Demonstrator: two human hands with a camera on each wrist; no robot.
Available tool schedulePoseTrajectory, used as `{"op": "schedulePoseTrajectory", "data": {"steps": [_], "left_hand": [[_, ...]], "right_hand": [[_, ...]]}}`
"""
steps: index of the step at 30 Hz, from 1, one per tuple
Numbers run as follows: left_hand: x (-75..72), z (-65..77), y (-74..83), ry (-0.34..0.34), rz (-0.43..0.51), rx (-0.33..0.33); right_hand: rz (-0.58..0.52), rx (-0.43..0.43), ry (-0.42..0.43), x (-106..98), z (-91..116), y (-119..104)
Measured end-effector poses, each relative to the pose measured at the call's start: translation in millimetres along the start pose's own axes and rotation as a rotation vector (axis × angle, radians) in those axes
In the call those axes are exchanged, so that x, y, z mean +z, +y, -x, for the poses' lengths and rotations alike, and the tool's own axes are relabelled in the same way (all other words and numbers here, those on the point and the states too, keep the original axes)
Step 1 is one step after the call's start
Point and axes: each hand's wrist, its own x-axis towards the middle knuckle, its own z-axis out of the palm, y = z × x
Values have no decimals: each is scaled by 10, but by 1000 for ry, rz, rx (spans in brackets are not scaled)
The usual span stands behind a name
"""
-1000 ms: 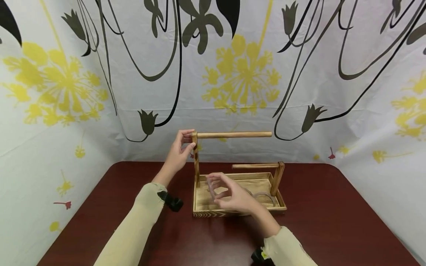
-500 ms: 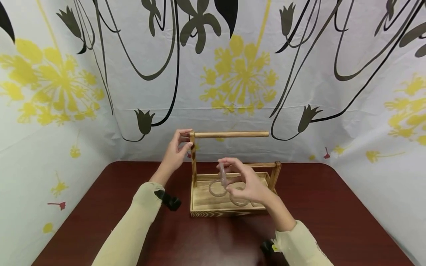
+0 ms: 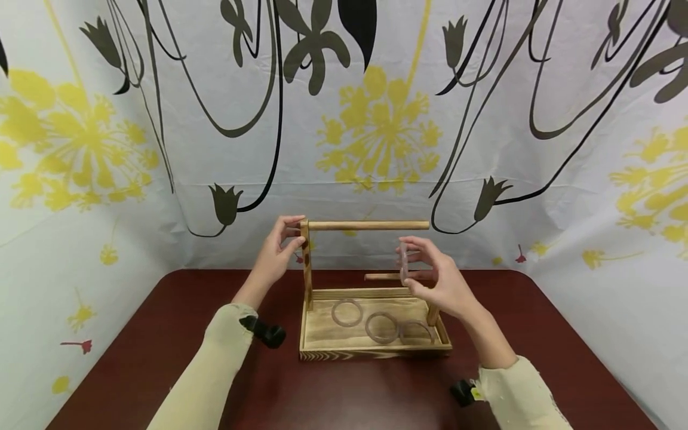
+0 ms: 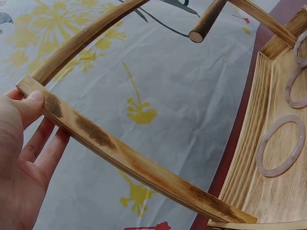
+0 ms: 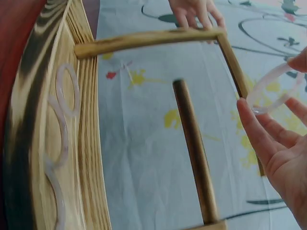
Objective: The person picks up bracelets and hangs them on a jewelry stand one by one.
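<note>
A wooden stand (image 3: 322, 355) with a shallow tray base carries a tall post (image 3: 307, 263) at its left, topped by a long rod (image 3: 371, 226). My left hand (image 3: 273, 254) grips the top of that post between thumb and fingers. My right hand (image 3: 438, 278) pinches a pale translucent bangle (image 3: 404, 263) on edge, just below and inside the rod's free right end, apart from the rod. In the right wrist view the bangle (image 5: 276, 86) sits between thumb and fingertips. Three similar bangles lie in the tray, among them the left bangle (image 3: 346, 313) and the middle bangle (image 3: 382, 328).
A shorter rod (image 3: 381, 277) on a lower post (image 3: 433, 313) stands at the tray's right, partly behind my right hand. The stand rests on a dark red table (image 3: 344, 391). A patterned white cloth (image 3: 301, 149) hangs behind and at both sides.
My right hand has risen from the tray and moved right with the bangle, uncovering the three bangles in the tray. My left hand has kept its grip on the post.
</note>
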Motion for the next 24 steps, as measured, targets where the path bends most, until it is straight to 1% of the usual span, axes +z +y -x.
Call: {"op": "schedulePoseTrajectory", "data": {"steps": [7,13,17,24], "left_hand": [[17,-15,12,-1,7,22],[62,-36,-5,-7,12,26],[72,-28,-14,-17,23,24],[19,18,-9,-11,30,-13]], "right_hand": [[31,52,171,-216,12,92],[39,106,284,-341,17,128],[81,138,313,-390,1,165],[126,178,291,-414,-79,247]]}}
